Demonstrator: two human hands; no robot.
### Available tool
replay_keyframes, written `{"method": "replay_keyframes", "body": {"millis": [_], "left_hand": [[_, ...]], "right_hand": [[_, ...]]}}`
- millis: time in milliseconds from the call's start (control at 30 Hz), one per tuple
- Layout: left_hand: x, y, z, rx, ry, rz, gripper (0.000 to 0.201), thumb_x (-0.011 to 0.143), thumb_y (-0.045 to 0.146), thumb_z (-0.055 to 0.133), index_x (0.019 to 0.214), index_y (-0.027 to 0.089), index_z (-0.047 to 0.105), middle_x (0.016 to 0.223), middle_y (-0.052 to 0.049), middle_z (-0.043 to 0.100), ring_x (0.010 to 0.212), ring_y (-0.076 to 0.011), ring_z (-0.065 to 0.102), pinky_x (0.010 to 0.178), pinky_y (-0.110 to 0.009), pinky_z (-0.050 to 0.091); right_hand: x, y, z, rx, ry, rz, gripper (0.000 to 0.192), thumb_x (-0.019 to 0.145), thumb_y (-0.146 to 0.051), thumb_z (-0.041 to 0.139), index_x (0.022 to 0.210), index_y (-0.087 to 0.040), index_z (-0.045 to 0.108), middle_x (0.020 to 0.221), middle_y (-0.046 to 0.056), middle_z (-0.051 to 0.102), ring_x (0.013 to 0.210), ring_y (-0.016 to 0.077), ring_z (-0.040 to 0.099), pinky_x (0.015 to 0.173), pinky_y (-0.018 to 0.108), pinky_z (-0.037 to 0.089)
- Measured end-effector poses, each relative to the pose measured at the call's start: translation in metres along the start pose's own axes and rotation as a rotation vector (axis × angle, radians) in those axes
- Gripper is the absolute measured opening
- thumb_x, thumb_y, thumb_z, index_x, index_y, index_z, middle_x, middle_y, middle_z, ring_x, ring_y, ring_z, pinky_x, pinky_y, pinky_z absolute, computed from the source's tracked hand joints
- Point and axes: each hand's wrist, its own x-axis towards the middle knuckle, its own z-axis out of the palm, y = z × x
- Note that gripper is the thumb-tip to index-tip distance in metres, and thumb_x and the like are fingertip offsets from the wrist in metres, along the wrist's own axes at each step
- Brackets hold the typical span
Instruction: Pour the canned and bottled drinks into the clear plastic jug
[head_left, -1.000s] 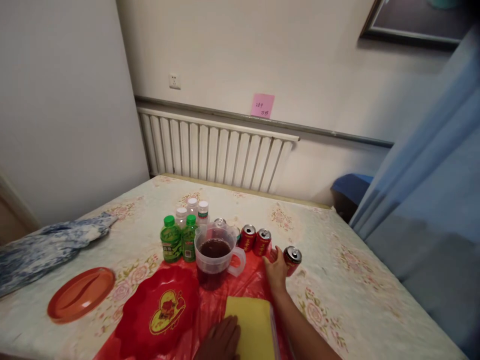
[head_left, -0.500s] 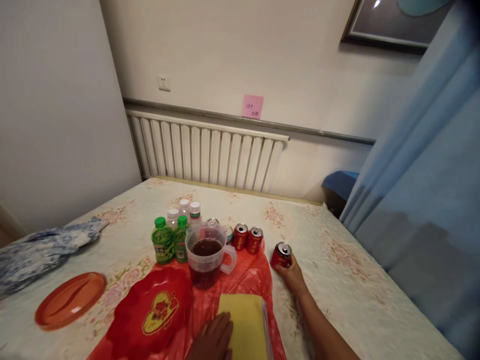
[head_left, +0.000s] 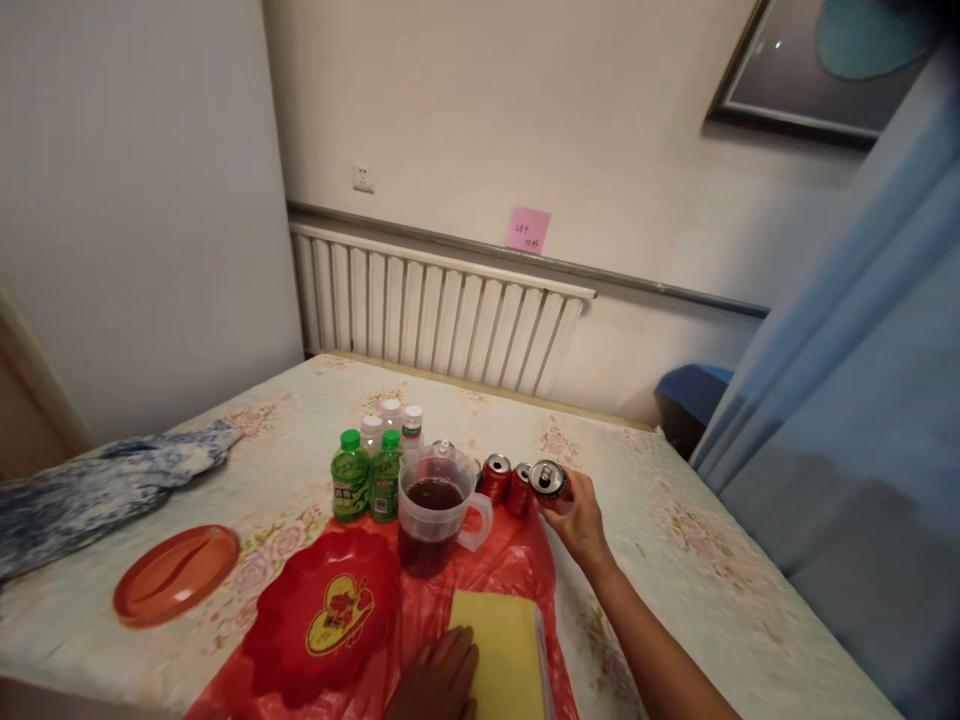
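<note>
My right hand is wrapped round a red drink can, which is raised and tilted so its opened top faces me. Just left of it stand two red cans of the same kind, one partly hidden by the held can. My left hand lies flat with its fingers on the left edge of a yellow notebook. Beyond the notebook, a clear plastic jug holds dark brown liquid. Left of the jug are two green bottles and several clear bottles with white caps.
A red scalloped tray sits on a red plastic sheet. At the left lie an orange plate and a blue-white cloth. A flowered tablecloth covers the table. A blue curtain hangs at the right.
My right hand has lifted the can off the tablecloth and brought it left, close to the other red cans. My left hand stays on the notebook. The view has turned slightly left.
</note>
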Motion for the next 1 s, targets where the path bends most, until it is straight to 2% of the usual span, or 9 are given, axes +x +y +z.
{"method": "replay_keyframes", "body": {"millis": [67, 233, 400, 500, 600, 867, 1000], "left_hand": [[-0.002, 0.000, 0.004, -0.011, -0.002, 0.003, 0.042, 0.082, 0.020, 0.054, 0.124, 0.018, 0.056, 0.124, -0.004, 0.067, 0.115, -0.0188, 0.056, 0.095, -0.028, 0.043], [-0.006, 0.001, 0.012, -0.060, -0.062, -0.013, 0.037, 0.090, 0.032, 0.055, 0.125, 0.019, 0.054, 0.126, -0.004, 0.066, 0.116, -0.0192, 0.054, 0.096, -0.029, 0.041], [-0.006, 0.004, 0.011, -0.140, -0.158, -0.065, 0.039, 0.091, 0.036, 0.055, 0.126, 0.018, 0.053, 0.131, -0.005, 0.063, 0.119, -0.0205, 0.051, 0.099, -0.031, 0.039], [-0.004, 0.005, 0.008, -0.172, -0.193, -0.080, 0.039, 0.092, 0.036, 0.055, 0.127, 0.018, 0.052, 0.132, -0.006, 0.062, 0.120, -0.0212, 0.052, 0.099, -0.032, 0.039], [-0.003, 0.005, 0.006, -0.184, -0.211, -0.082, 0.040, 0.093, 0.037, 0.054, 0.127, 0.017, 0.052, 0.133, -0.007, 0.061, 0.120, -0.0218, 0.053, 0.099, -0.033, 0.040], [-0.001, 0.007, -0.005, -0.241, -0.267, -0.124, 0.043, 0.094, 0.039, 0.054, 0.130, 0.017, 0.050, 0.136, -0.008, 0.058, 0.122, -0.0220, 0.051, 0.100, -0.033, 0.039], [0.000, 0.008, -0.011, -0.248, -0.244, -0.148, 0.042, 0.094, 0.037, 0.054, 0.131, 0.017, 0.049, 0.138, -0.007, 0.057, 0.124, -0.0214, 0.048, 0.103, -0.032, 0.036]], "right_hand": [[0.017, -0.023, 0.002, -0.062, -0.041, -0.155, 0.061, 0.070, -0.018, 0.065, 0.129, -0.019, 0.050, 0.119, 0.011, 0.053, 0.113, 0.0285, 0.050, 0.100, 0.049, 0.045], [0.045, -0.074, 0.013, -0.220, -0.129, -0.396, 0.068, 0.070, -0.011, 0.061, 0.135, -0.018, 0.045, 0.123, 0.014, 0.048, 0.114, 0.0301, 0.046, 0.100, 0.051, 0.043], [0.066, -0.111, 0.020, -0.412, -0.179, -0.583, 0.057, 0.077, -0.012, 0.060, 0.133, -0.017, 0.051, 0.114, 0.014, 0.052, 0.105, 0.0299, 0.047, 0.094, 0.050, 0.044], [0.075, -0.124, 0.022, -0.498, -0.188, -0.686, 0.043, 0.086, -0.017, 0.057, 0.130, -0.018, 0.054, 0.112, 0.013, 0.054, 0.106, 0.0292, 0.046, 0.096, 0.050, 0.042], [0.080, -0.134, 0.022, -0.556, -0.204, -0.771, 0.038, 0.090, -0.018, 0.055, 0.128, -0.019, 0.057, 0.114, 0.013, 0.055, 0.110, 0.0291, 0.045, 0.102, 0.051, 0.039], [0.086, -0.154, 0.021, -0.670, -0.274, -0.894, 0.037, 0.090, -0.017, 0.057, 0.127, -0.019, 0.059, 0.118, 0.014, 0.057, 0.115, 0.0298, 0.045, 0.109, 0.053, 0.033], [0.089, -0.157, 0.020, -0.685, -0.297, -0.925, 0.039, 0.091, -0.016, 0.054, 0.129, -0.020, 0.057, 0.120, 0.014, 0.057, 0.116, 0.0301, 0.044, 0.108, 0.053, 0.033]]}}
